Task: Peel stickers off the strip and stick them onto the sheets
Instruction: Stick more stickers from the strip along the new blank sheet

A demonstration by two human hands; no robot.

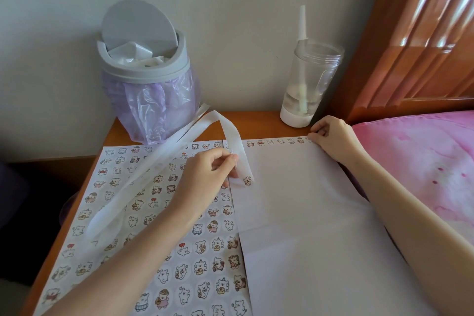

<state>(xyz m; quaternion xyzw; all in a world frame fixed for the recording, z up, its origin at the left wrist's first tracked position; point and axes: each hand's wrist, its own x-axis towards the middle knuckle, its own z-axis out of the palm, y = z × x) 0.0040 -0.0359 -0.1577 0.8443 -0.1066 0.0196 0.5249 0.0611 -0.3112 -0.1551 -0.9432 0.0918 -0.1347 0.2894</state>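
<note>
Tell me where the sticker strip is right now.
In the head view, the strip loops over the left, sticker-covered sheet toward the bin; the left hand pinches its end at the left edge of the plain sheet.

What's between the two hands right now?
In the head view, the strip held by the left hand, then bare white sheet up to the right hand; a row of stickers runs along its far edge.

Left hand (205, 172) pinching — right hand (333, 138) curled.
</note>
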